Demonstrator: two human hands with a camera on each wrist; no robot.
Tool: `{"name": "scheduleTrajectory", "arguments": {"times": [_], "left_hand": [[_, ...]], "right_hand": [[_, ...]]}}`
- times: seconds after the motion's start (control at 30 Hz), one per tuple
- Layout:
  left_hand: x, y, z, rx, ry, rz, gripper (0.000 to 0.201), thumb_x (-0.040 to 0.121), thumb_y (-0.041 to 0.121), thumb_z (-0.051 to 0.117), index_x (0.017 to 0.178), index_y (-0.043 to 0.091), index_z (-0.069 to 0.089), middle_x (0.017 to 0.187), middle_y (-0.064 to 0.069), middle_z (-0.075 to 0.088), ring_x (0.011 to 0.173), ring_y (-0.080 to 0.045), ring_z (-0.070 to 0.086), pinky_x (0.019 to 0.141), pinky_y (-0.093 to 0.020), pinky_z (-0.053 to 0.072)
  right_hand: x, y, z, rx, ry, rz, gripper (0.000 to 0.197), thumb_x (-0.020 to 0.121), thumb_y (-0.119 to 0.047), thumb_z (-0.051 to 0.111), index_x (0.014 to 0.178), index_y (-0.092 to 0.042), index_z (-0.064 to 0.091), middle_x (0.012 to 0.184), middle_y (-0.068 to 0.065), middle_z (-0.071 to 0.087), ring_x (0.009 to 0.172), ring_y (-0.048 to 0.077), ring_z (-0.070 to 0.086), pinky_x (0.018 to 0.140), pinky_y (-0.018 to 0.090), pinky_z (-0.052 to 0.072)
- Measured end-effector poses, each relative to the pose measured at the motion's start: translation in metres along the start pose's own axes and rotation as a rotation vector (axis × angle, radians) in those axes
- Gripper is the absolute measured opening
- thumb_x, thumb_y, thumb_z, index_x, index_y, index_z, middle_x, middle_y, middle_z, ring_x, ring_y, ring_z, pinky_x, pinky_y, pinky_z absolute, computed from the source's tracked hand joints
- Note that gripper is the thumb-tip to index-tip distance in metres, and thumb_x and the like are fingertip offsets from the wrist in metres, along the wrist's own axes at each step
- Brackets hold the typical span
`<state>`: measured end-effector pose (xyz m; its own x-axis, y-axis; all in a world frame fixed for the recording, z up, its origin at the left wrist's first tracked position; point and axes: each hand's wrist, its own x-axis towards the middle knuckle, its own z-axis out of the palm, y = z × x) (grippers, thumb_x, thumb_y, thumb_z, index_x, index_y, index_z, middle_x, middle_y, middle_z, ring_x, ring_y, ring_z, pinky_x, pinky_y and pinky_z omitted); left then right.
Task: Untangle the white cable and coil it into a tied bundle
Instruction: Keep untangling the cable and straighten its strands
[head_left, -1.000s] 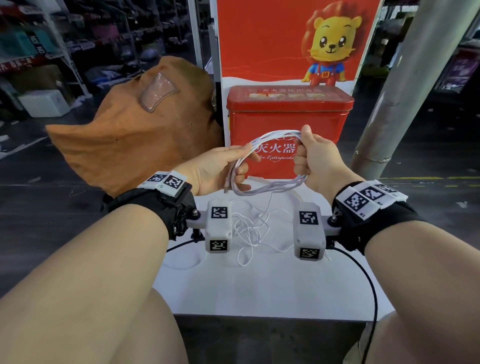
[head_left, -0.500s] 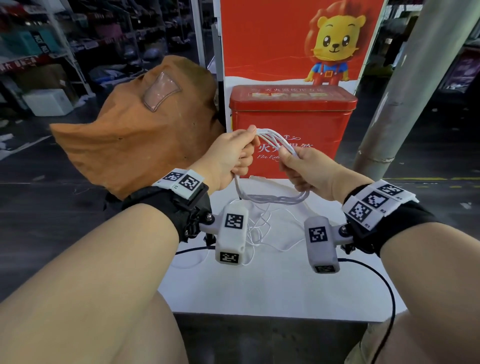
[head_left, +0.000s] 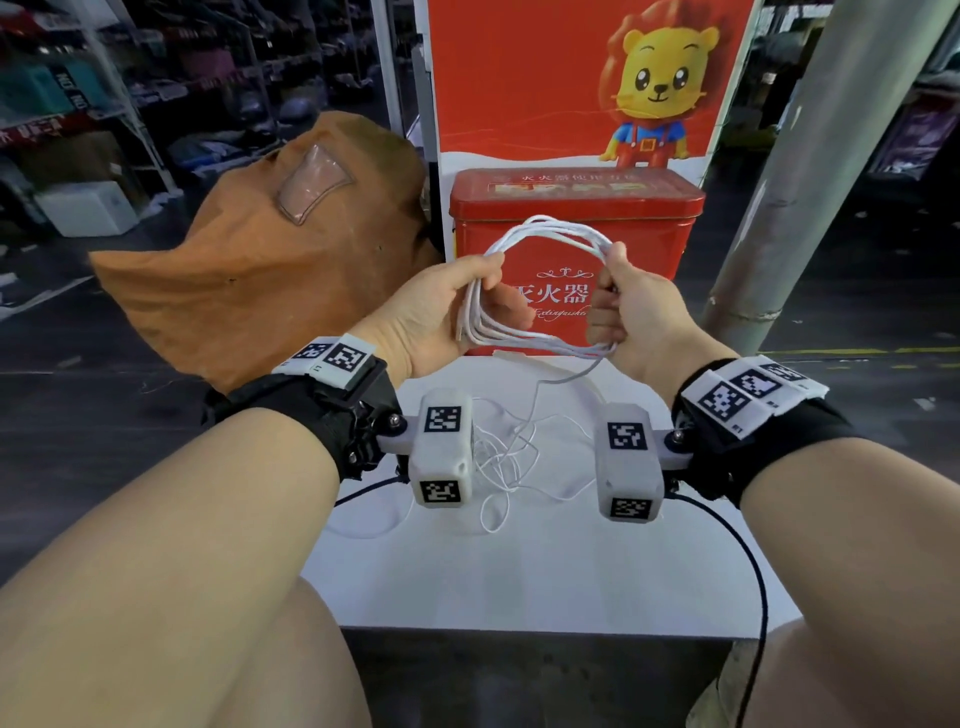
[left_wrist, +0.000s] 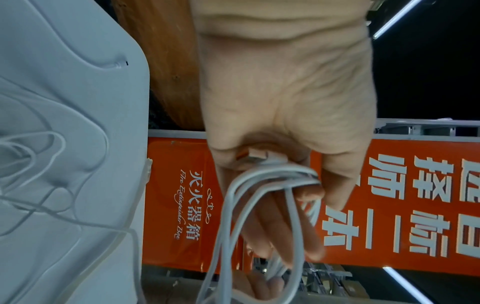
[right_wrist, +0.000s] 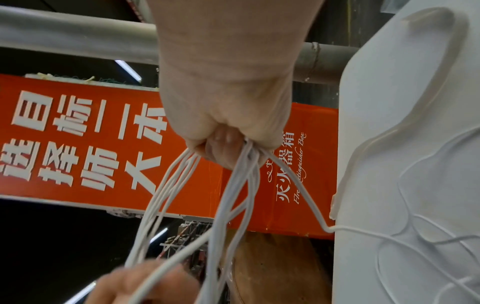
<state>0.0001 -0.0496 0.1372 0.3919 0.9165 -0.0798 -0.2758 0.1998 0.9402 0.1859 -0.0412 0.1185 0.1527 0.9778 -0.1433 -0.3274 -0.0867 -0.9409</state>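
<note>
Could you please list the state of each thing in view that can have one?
white cable: partly coiled into several loops held above the table, not tied; a loose tangled tail lies on the white table.
left hand: grips the coil's left side.
right hand: fist closed round the coil's right side.
red tin box: lid on, upright.
brown sack: slumped on the floor.

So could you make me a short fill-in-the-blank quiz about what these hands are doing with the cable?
1. Both hands hold the coil of white cable in front of a ____ tin box.
2. The cable's loose tail trails down onto the ____ table.
3. The right hand is closed in a ____ around the coil.

Missing words: red; white; fist
</note>
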Motion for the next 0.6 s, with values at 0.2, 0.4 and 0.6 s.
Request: {"name": "scheduleTrajectory", "arguments": {"times": [0.2, 0.4, 0.6], "left_hand": [[-0.003, 0.003, 0.002, 0.024, 0.053, -0.059, 0.039, 0.095, 0.013, 0.043, 0.056, 0.012, 0.047, 0.069, -0.005, 0.067, 0.047, -0.01, 0.057, 0.046, -0.018, 0.049], [-0.001, 0.008, 0.001, 0.225, -0.049, -0.191, 0.034, 0.101, 0.035, 0.04, 0.074, 0.015, 0.049, 0.04, 0.009, 0.028, 0.032, -0.005, 0.023, 0.043, -0.018, 0.04], [0.004, 0.014, -0.003, 0.196, 0.155, -0.06, 0.051, 0.098, 0.048, 0.043, 0.058, 0.019, 0.032, 0.041, 0.007, 0.022, 0.033, -0.007, 0.016, 0.034, -0.018, 0.02]], "right_hand": [[0.0, 0.007, 0.008, -0.078, 0.045, -0.023, 0.044, 0.097, -0.042, 0.045, 0.062, -0.018, 0.036, 0.049, -0.005, 0.026, 0.038, 0.01, 0.019, 0.035, 0.018, 0.02], [0.0, 0.008, 0.008, -0.12, 0.054, -0.02, 0.042, 0.098, -0.04, 0.045, 0.063, -0.017, 0.036, 0.053, -0.003, 0.024, 0.04, 0.01, 0.02, 0.036, 0.019, 0.022], [-0.004, 0.004, 0.002, -0.413, -0.098, -0.073, 0.044, 0.093, -0.051, 0.048, 0.079, -0.011, 0.059, 0.071, 0.004, 0.067, 0.065, 0.021, 0.066, 0.065, 0.033, 0.054]]}}
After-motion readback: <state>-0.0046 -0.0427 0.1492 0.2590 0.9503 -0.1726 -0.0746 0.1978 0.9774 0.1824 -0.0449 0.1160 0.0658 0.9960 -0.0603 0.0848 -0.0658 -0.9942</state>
